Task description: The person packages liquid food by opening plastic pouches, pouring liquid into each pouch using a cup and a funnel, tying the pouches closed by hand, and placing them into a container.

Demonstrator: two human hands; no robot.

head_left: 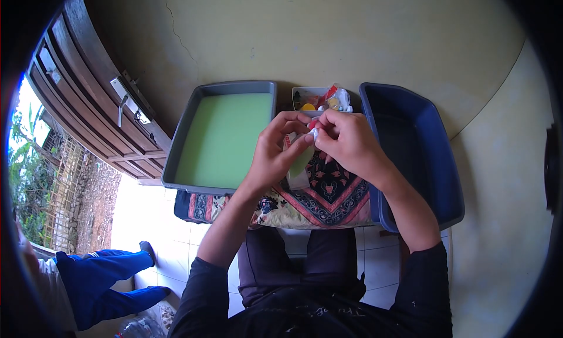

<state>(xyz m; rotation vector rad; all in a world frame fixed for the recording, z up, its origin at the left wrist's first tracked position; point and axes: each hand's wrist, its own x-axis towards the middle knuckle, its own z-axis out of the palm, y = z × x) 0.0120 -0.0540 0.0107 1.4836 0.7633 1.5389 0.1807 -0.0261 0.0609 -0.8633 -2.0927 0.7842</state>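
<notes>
My left hand (278,147) and my right hand (350,140) meet over the middle of the cloth-covered table. Between their fingertips is a small red and white item (315,131), pinched from both sides. Its kind is hard to make out, as the fingers cover much of it. Beneath the hands lies a white and green packet (300,172) with red lettering, partly hidden by my left hand. Just behind them, a white container (299,92) holds several small things, among them a yellow round piece and red and white wrapping.
A grey tray (168,172) of pale green liquid stands on the left. To the right is a deep blue bin (441,162). Patterned cloth (328,191) covers the table. A wooden door (79,86) stands at far left, near a person in blue trousers (105,273).
</notes>
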